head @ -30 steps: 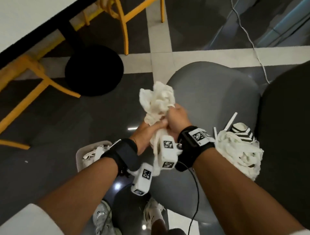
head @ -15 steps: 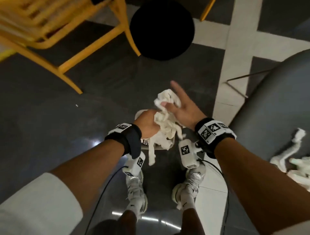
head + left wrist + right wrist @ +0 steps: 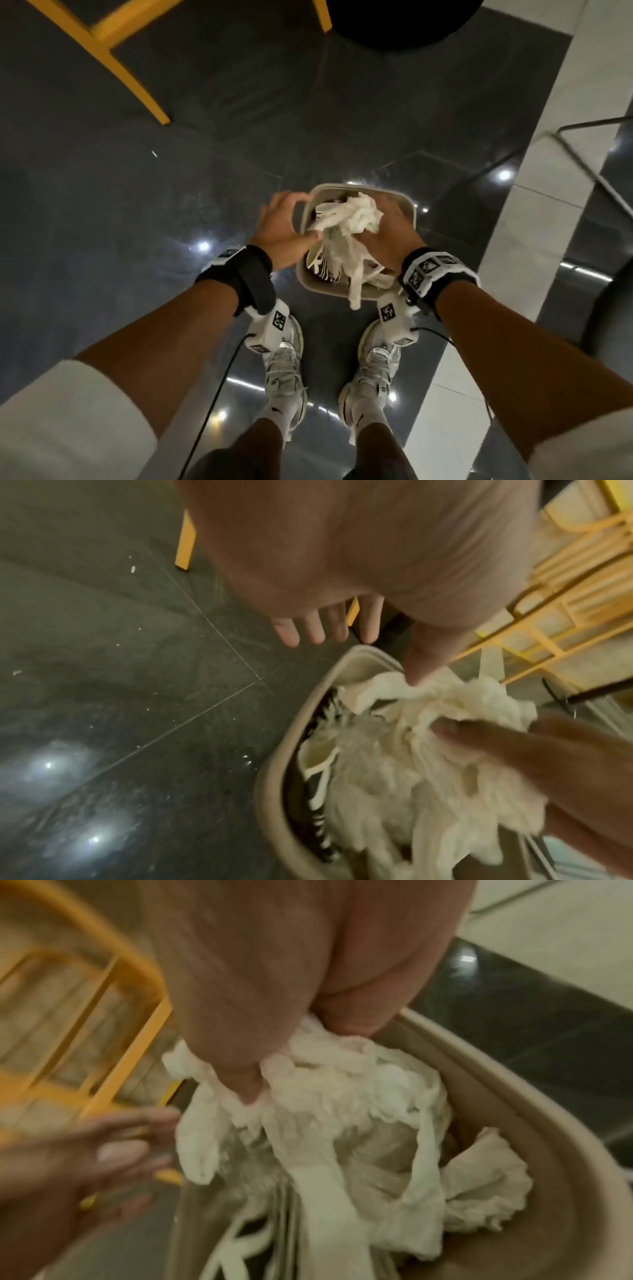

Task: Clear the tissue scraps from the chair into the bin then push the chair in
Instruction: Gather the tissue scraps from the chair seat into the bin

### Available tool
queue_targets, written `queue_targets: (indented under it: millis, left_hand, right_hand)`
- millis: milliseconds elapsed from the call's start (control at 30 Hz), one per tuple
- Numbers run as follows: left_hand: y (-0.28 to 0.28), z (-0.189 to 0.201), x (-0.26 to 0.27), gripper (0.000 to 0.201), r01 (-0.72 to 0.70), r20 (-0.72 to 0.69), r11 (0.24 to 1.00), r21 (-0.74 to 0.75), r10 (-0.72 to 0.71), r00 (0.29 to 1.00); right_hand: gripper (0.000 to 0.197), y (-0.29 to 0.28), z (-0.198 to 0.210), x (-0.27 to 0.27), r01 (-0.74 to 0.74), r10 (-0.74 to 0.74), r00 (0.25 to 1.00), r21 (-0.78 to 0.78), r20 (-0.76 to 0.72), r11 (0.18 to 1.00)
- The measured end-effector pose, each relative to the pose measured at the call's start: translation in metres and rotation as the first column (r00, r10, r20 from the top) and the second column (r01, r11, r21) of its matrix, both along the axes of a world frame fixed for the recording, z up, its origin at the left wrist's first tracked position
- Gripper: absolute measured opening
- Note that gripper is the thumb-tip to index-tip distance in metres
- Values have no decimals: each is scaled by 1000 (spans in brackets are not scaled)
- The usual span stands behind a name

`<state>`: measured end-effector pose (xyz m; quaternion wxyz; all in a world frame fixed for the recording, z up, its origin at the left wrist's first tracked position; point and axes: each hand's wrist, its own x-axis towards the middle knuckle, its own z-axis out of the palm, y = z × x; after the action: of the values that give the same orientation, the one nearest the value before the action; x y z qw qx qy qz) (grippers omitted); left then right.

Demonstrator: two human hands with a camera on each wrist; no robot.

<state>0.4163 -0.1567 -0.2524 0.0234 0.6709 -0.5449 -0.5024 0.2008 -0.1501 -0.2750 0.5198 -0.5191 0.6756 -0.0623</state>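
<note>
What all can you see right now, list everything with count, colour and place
bin: one, beige, on the floor ahead of the shoes
tissue: one white bunch, over the bin opening, strips trailing down
striped item: one, black and white, inside the bin
chair legs: yellow, upper left
round base: one, black, top
floor: dark tiles, pale band at right
shoes: two, white, below the bin
left hand: fingers spread, beside the bin
right hand: grips the tissue
</note>
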Motion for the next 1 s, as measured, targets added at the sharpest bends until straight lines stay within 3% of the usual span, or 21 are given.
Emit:
queue_targets:
  millis: [33, 100, 200, 267, 300, 433, 567, 667, 767, 867, 1000]
  left_hand:
    - [2, -9, 1, 61, -6, -3, 1000, -5, 6, 1000]
    - [6, -30, 2, 62, -25, -154, 997, 75, 37, 987]
    - [10, -58, 8, 71, -49, -228, 995, 82, 67, 971]
    - [11, -63, 10, 72, -56, -254, 996, 66, 72, 965]
    - [12, -61, 8, 74, -57, -268, 997, 61, 72, 961]
    - [12, -57, 7, 72, -49, -218, 996, 73, 64, 974]
    - [9, -33, -8, 67, -73, -124, 991, 113, 87, 988]
    - [9, -4, -12, 81, -136, -9, 975, 177, 140, 990]
    - [6, 31, -19, 89, -116, 73, 980, 162, 105, 992]
    - [-6, 85, -50, 62, 2, 217, 998, 61, -15, 976]
    - [-24, 152, -132, 43, 141, 125, 990, -8, -139, 982]
  right_hand:
    - [73, 1, -13, 4, -109, 107, 994, -45, -38, 993]
    - [84, 6, -36, 15, -345, 341, 935, -27, -102, 938]
    - [83, 17, -69, 26, -684, 664, 673, 69, -325, 726]
    - [87, 20, -85, 26, -768, 740, 522, 145, -424, 624]
    - [86, 20, -87, 28, -769, 745, 502, 167, -439, 617]
    - [75, 9, -64, 39, -717, 662, 570, 99, -486, 690]
    - [80, -4, -22, 30, -613, 617, 695, 142, -369, 777]
    - [80, -6, 35, 16, -523, 520, 793, 82, -319, 848]
    - [68, 2, 106, -12, -401, 397, 878, 42, -267, 915]
    - [54, 23, 163, -52, -187, 202, 967, 105, -154, 977]
    - [34, 54, 227, -114, 119, -115, 989, 38, -89, 992]
